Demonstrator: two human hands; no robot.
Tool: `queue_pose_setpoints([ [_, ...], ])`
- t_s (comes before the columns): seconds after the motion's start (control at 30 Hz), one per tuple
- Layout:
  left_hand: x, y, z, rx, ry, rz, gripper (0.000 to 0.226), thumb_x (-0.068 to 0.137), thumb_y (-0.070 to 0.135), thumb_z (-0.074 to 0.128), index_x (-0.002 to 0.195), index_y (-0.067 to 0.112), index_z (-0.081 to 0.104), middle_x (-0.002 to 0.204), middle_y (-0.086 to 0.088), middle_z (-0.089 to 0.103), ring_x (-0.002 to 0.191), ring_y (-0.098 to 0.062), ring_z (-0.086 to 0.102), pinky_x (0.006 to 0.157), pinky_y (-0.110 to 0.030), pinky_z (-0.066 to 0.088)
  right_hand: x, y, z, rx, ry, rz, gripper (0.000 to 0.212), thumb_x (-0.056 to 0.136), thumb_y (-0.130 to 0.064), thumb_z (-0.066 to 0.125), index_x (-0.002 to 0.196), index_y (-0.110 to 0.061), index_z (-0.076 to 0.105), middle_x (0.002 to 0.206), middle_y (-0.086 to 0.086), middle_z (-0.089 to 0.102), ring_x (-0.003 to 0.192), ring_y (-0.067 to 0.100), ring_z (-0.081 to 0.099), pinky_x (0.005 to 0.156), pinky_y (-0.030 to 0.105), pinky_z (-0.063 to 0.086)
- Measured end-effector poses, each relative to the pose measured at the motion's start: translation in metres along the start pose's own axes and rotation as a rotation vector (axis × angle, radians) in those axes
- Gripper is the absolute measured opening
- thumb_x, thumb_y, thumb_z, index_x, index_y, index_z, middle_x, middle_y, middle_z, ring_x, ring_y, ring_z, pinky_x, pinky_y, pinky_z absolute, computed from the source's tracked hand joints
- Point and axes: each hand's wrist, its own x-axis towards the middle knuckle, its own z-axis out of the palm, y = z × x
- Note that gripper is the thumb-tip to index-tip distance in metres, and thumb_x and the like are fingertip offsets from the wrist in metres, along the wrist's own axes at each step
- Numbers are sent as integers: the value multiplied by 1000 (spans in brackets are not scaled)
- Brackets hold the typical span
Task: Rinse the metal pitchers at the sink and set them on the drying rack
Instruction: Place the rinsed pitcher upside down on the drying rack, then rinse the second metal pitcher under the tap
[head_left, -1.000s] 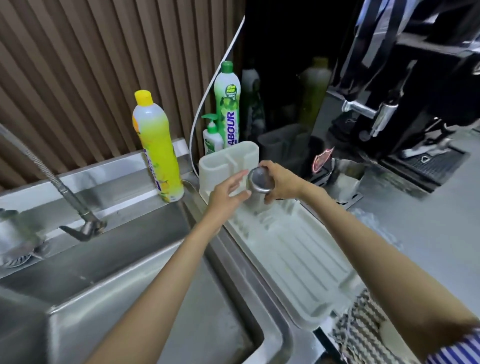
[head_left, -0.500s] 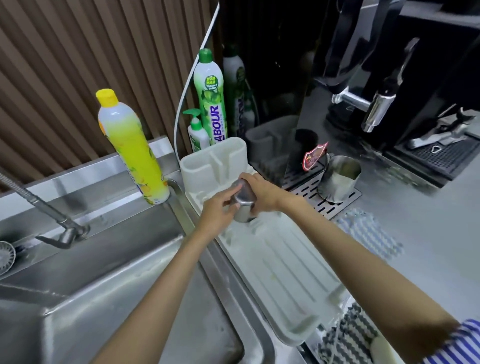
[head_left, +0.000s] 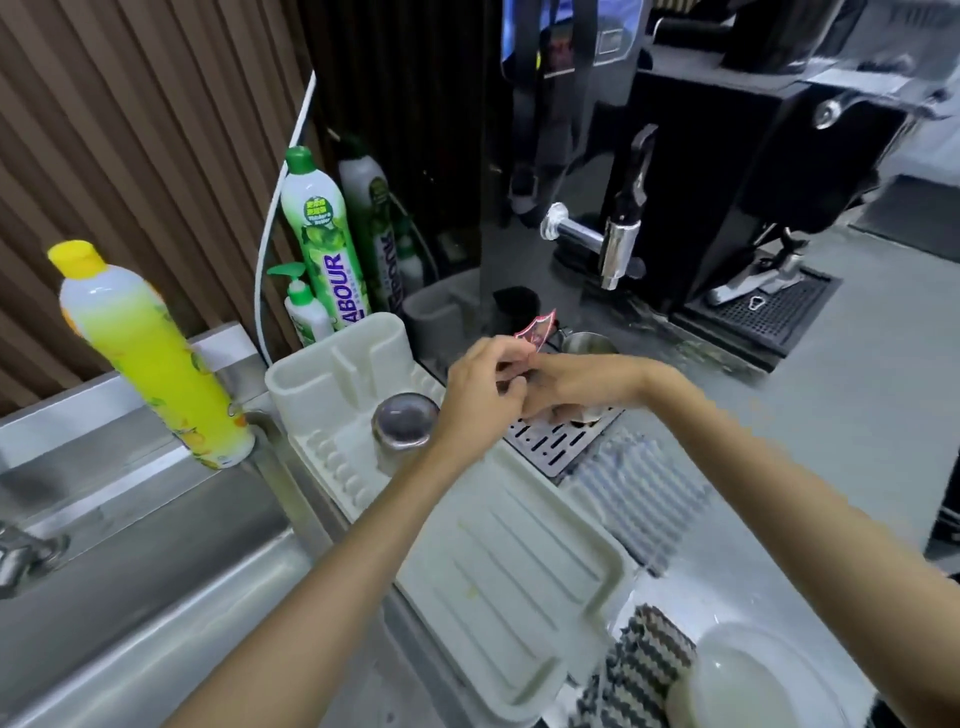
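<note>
Pitcher (head_left: 405, 422) inverted on drying rack (head_left: 519, 571); hands (head_left: 483, 400) meet over grate (head_left: 550, 444).

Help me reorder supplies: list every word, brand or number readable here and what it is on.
"ABOUR": running up the green-capped bottle; anything before it is out of sight.
Round badge above it: too blurred to read.
Yellow bottle, red shield sticker: print unreadable.

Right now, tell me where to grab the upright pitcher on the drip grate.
Take the pitcher by its handle, seemingly at its left rear rim, coming from the left. It stands upright, mouth up, and the right hand hides its lower wall.
</note>
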Motion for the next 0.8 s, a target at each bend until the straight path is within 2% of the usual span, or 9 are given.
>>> queue_pose_setpoints([
  [0.07, 14, 7, 16, 99, -114, 63, 38, 81, -6, 51, 115, 10, 59, 121, -6, 56, 111, -17, 53, 96, -18, 38, -16, 22, -22, 24, -9, 78, 38, 91, -26, 57, 127, -21, 48, 124, 4, 61, 113, 16, 60, 102, 39, 47],
  [0.2, 42, 8, 40, 243, -332, 58, 54, 81, -9, 46, 131, 10, 45, 140, -4, 41, 131, -18, 35, 93, -8, 19, -30, 67, -43, 102, 141, 156, 28, 89, -27, 60, 115, -17, 56, 112, 4, 66, 101, 14, 65, 85, 30, 55],
  [0.3, 58, 9, 57, 302, -450, 12, 65, 79, -11, 42, 140, 11, 33, 151, -4, 27, 141, -17, 21, 106, -17, 15, -24, 94, -44, 221, 308, 190, 17, 90, -20, 58, 103, -10, 59, 108, 11, 69, 98, 19, 67, 78, 31, 58],
  [0.43, 68, 5, 77, 454, -580, -43, 75, 81, -6, 47, 147, 6, 14, 156, -9, 9, 145, -21, 7, 114, -26, 7, -18, 110, -41, 297, 306, 202, 24, 92, -18, 56, 111, -3, 57, 108, 9, 68, 96, 18, 67, 82, 35, 58],
  [0.53, 69, 3, 88, 552, -470, -67, 83, 81, 2, 57, 148, 7, 8, 147, -15, 24, 135, -34, 20, 112, -34, 16, -13, 120, -38, 326, 248, 177, 18, 92, -18, 55, 106, -8, 58, 107, 7, 69, 95, 17, 68, 80, 31, 58],
  [0.6, 69, 3, 88, 598, -449, -105, 87, 80, 11, 65, 147, 6, 10, 141, -17, 26, 131, -37, 24, 109, -37, 23, -13, 125, -36, 366, 263, 170, 15, 91, -18, 56, 103, -9, 56, 106, 9, 69, 93, 17, 68, 77, 30, 58],
  [0.67, 69, 3, 86, 625, -484, -143, 84, 77, 31, 72, 142, 3, 27, 143, -18, 24, 135, -38, 22, 109, -40, 26, -15, 132, -39, 414, 287, 164, 14, 90, -17, 58, 100, -8, 55, 106, 11, 68, 95, 17, 68, 79, 30, 58],
  [0.73, 66, 6, 83, 663, -453, -174, 76, 72, 52, 70, 127, 4, 47, 143, -17, 27, 134, -35, 26, 104, -45, 35, -17, 139, -44, 449, 330, 153, 19, 88, -16, 61, 105, -9, 56, 112, 10, 67, 104, 19, 64, 86, 33, 56],
  [0.8, 58, 9, 80, 695, -414, -220, 80, 67, 63, 67, 119, 5, 53, 140, -17, 32, 132, -33, 28, 98, -48, 37, -18, 142, -46, 489, 419, 136, 27, 88, -15, 62, 113, -14, 54, 113, 4, 65, 110, 17, 59, 93, 36, 51],
])
